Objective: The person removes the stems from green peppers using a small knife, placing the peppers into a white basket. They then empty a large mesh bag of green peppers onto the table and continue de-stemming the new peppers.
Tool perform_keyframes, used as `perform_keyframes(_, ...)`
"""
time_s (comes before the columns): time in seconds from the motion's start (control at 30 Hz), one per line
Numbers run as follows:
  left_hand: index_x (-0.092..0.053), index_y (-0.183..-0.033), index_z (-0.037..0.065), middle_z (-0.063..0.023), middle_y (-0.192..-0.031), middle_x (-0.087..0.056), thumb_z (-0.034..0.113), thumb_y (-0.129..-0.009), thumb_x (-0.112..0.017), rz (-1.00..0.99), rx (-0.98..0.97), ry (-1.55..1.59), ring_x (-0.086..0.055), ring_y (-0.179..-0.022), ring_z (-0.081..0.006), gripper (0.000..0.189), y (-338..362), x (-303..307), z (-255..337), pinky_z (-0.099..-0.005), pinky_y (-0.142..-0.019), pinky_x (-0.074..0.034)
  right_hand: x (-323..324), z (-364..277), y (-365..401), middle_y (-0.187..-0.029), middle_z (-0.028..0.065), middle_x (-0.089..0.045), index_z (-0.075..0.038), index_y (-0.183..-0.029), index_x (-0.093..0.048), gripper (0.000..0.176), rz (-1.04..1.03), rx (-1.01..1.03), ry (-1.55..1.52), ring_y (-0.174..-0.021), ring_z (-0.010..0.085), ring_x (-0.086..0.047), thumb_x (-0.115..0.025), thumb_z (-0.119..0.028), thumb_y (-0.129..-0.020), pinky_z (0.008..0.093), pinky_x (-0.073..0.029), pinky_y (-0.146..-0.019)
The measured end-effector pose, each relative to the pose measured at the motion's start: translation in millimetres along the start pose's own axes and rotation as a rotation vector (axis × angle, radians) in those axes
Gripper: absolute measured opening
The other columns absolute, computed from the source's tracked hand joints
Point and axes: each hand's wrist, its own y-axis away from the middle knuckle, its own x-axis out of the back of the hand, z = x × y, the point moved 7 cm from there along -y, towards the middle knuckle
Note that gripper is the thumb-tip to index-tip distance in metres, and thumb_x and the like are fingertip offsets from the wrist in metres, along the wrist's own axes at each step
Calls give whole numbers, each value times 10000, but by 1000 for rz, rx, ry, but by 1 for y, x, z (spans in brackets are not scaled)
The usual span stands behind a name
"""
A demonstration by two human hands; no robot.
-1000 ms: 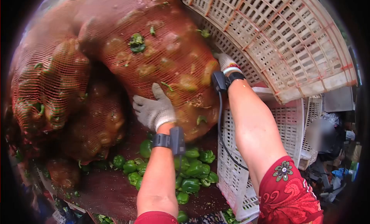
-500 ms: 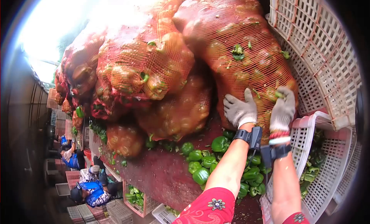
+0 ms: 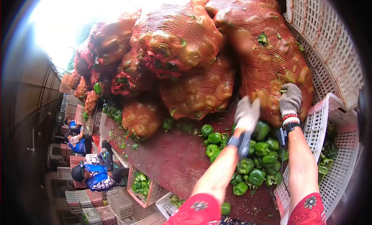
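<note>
My left hand (image 3: 247, 113), in a pale glove and blurred by motion, is in front of the large red mesh sack (image 3: 267, 66) of peppers. Its fingers look stretched and apart, with nothing seen in them. At the sack's lower right, my gloved right hand (image 3: 291, 100) is closed, with a small green piece (image 3: 283, 91) showing at its fingertips. Whether those fingers also grip the mesh is hidden. Loose green peppers (image 3: 261, 149) lie on the dark red table (image 3: 170, 159) below the sack and around my left wrist.
More filled mesh sacks (image 3: 174, 35) are piled at the back left. White plastic crates (image 3: 317, 124) stand at the right. A crate (image 3: 149, 194) with green peppers sits beyond the table's left edge. Other people in blue vests (image 3: 97, 178) are at the far left.
My left hand has come off the sack's face, moving down toward the loose peppers. The right hand stays at the sack with the green piece. The camera view has shifted.
</note>
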Motion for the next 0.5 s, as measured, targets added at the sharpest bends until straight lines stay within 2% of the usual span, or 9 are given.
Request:
perform_keyframes(0.1,-617,-1367,-14,-304,-1381,-609,438,-999,-617,-55,-70,-83,-554,-1330,-437,583,107,51,-65,-454,-1152,-413,-12,20,-10,-1043,170,-732,-95,-957,-738,113,-216,-147,-53,-1041,390,-674,-653,-133,-892,477,-525,-928)
perform_keyframes(0.17,-638,-1308,-5,-281,-1300,-648,356,-964,-660,-129,-41,-351,-601,-1237,-430,499,184,74,-126,-467,-1084,-468,-14,29,-14,-1075,206,-733,-83,-1025,-739,169,-159,-40,-111,-1040,411,-681,-669,-206,-932,491,-534,-933)
perform_keyframes(0.2,-650,-1286,6,-262,-1257,-666,322,-954,-669,19,-66,-240,-614,-1208,-432,459,214,85,-173,-471,-1054,-488,2,27,-8,-1076,197,-741,-90,-1044,-736,175,-139,-123,-182,-1017,397,-694,-683,-210,-927,480,-544,-924)
perform_keyframes(0.23,-655,-1272,11,-256,-1236,-668,320,-951,-669,-95,-153,-321,-612,-1194,-440,446,238,102,-169,-474,-1043,-491,21,6,0,-1076,188,-749,-96,-1063,-733,186,-107,-204,-255,-994,383,-707,-697,-214,-923,468,-554,-916)
perform_keyframes(0.3,-645,-1294,3,-253,-1282,-659,314,-942,-696,-179,113,-438,-600,-1224,-436,472,284,116,-225,-487,-1059,-481,48,-36,56,-1048,156,-758,-111,-1077,-730,156,-74,-547,-795,-942,319,-732,-691,-170,-938,413,-572,-872)
perform_keyframes(0.37,-584,-1387,-35,-272,-1404,-599,342,-953,-717,-1,114,-323,-567,-1324,-420,590,323,132,-260,-453,-1132,-446,62,-61,122,-996,120,-753,-95,-1071,-723,121,-24,-311,-650,-896,242,-729,-673,-130,-966,362,-574,-834)
perform_keyframes(0.43,-557,-1422,-31,-275,-1446,-567,339,-953,-721,24,199,-206,-558,-1334,-424,619,333,132,-274,-455,-1133,-443,86,-99,211,-945,81,-743,-64,-1119,-703,171,-224,-455,-865,-832,190,-688,-674,-157,-978,349,-561,-787)
perform_keyframes(0.47,-553,-1428,-32,-278,-1446,-568,341,-957,-715,-1,210,-199,-558,-1335,-425,623,332,121,-282,-456,-1128,-446,101,-113,253,-921,72,-728,-63,-1174,-690,215,-411,-388,-710,-796,183,-669,-657,-165,-987,338,-550,-754)
perform_keyframes(0.5,-548,-1434,-33,-281,-1445,-569,343,-960,-710,-17,214,-195,-558,-1336,-427,627,327,113,-293,-457,-1123,-449,102,-122,301,-874,62,-706,-45,-1223,-671,254,-641,-735,-914,-750,179,-653,-629,-159,-1000,331,-539,-716)
